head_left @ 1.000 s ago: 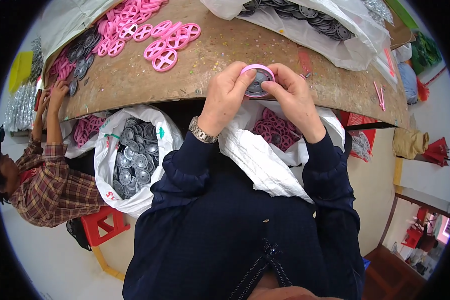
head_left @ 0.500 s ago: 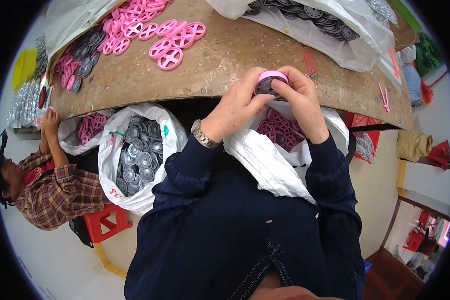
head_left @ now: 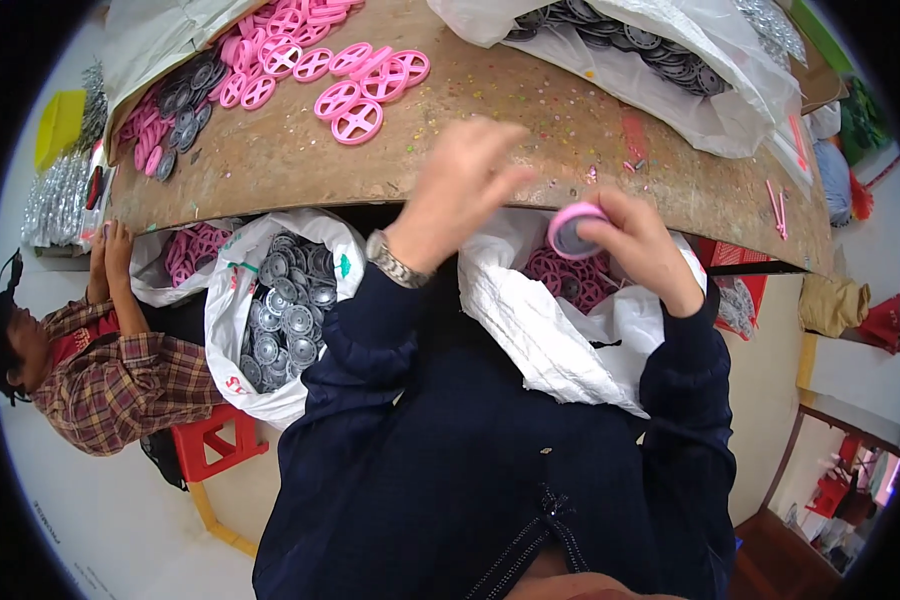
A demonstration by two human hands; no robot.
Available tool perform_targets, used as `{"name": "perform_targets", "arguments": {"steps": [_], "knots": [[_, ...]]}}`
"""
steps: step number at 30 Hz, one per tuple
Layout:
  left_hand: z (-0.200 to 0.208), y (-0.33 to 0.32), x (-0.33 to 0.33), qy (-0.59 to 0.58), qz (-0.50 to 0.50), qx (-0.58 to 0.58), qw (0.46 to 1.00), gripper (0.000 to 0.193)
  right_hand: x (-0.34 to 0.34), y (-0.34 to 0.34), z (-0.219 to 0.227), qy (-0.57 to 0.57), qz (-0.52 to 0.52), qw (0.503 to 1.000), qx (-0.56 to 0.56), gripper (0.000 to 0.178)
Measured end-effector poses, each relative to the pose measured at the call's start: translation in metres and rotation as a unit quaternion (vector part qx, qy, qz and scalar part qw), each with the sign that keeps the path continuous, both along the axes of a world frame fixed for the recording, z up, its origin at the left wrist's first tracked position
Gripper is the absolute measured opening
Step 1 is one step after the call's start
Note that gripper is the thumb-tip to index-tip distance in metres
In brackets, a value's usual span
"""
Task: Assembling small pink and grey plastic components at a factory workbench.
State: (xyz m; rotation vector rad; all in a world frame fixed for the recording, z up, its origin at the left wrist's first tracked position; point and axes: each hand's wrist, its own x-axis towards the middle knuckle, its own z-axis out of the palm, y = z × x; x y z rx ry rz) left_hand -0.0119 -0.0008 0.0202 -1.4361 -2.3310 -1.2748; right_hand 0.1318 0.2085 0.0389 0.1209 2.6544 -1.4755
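Between the thumb and fingers of my right hand (head_left: 645, 245) is a toy wheel (head_left: 575, 232), a pink ring with a grey disc in it. The hand holds it tilted above a white sack (head_left: 525, 325) with pink-ringed pieces (head_left: 565, 278) inside. My left hand (head_left: 460, 190), smeared by motion, hovers at the table's near edge. Its thumb and fingers stand apart with nothing visible between them. To its lower left, another white sack (head_left: 345, 240) is full of grey discs (head_left: 295, 320).
Pink spoked rings (head_left: 357, 120) lie across the wooden table (head_left: 270, 165). More grey discs (head_left: 660, 55) fill a white bag (head_left: 745, 110) at the back right. Thin pink sticks (head_left: 776, 210) lie on the right. A person (head_left: 120, 390) sits at the left by a red stool (head_left: 220, 445).
My hands have parted. The right one carried the toy wheel down and rightward over the sack; the left let go of it and moved leftward.
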Motion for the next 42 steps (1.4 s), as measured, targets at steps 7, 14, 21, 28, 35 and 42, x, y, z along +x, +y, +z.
{"name": "perform_targets", "arguments": {"steps": [7, 14, 21, 28, 35, 42], "knots": [[-0.011, -0.031, -0.104, 0.258, 0.317, -0.069, 0.91, 0.031, 0.035, 0.007, -0.005, -0.054, 0.095, 0.961, 0.255, 0.027], [-0.031, -0.041, -0.153, 0.263, 0.353, -0.147, 0.886, 0.021, 0.029, 0.001, -0.002, -0.007, 0.11, 0.966, 0.233, 0.028], [-0.027, -0.05, -0.151, 0.198, 0.27, -0.044, 0.941, 0.011, 0.006, -0.013, 0.008, 0.036, 0.129, 0.98, 0.147, 0.022], [0.0, -0.035, -0.086, -0.382, 0.069, 0.253, 0.886, 0.016, -0.02, -0.008, 0.011, 0.053, 0.075, 0.991, 0.096, 0.024], [-0.01, -0.011, -0.037, -0.654, -0.141, 0.28, 0.689, 0.02, -0.071, -0.013, 0.008, 0.111, -0.069, 0.971, -0.2, 0.028], [-0.008, 0.01, -0.012, -0.618, -0.111, 0.263, 0.732, 0.023, -0.092, -0.012, -0.01, 0.098, -0.083, 0.963, -0.238, 0.019]]}}
